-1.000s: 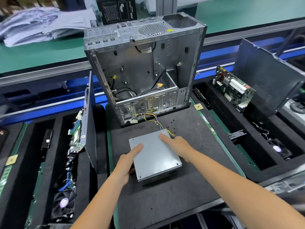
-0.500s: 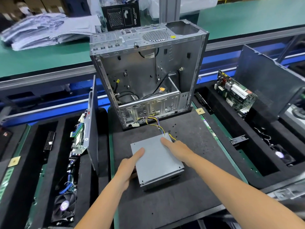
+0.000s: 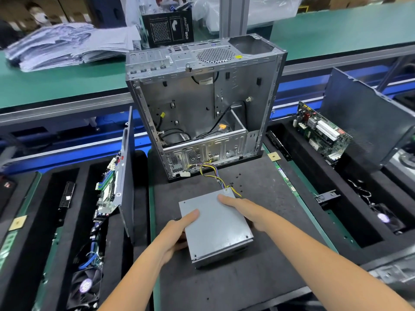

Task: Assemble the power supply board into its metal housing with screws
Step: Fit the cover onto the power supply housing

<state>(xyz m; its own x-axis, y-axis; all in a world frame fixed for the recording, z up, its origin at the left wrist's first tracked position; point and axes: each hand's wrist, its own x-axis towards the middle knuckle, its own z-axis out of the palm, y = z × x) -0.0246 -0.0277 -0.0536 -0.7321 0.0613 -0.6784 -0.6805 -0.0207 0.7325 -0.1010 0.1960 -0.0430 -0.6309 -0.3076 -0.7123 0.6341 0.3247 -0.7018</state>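
The power supply unit (image 3: 215, 225), a closed grey metal box, lies flat on the black foam mat (image 3: 247, 283) in the centre of the workstation, just in front of the open computer chassis (image 3: 202, 104). Both hands grip the box from opposite sides. The left hand (image 3: 177, 234) holds the left edge: the thumb lies flat on the top panel and the fingers wrap down over the side, where they are hidden. The right hand (image 3: 244, 212) holds the right edge, with the thumb stretched across the top panel toward the far corner and the fingers curled over the right side. Whether the box rests on the mat or is slightly raised cannot be determined.

A bundle of yellow, black and purple wires (image 3: 213, 173) leaves the far right corner of the box and runs to the lower front of the chassis, ending beside a white connector (image 3: 184, 175). The chassis stands upright with its side panel removed, showing a bare interior, black cables and a perforated drive cage (image 3: 206, 149) at the bottom. Several small black screws (image 3: 239, 182) lie scattered on the mat to the right of the wires.

Foam trays flank the mat. The left tray (image 3: 67, 221) holds an upright circuit board (image 3: 107, 189) on a metal plate and a fan (image 3: 86, 283). The right tray (image 3: 336, 198) holds another circuit board (image 3: 321, 131) leaning on a dark metal panel (image 3: 363, 113).
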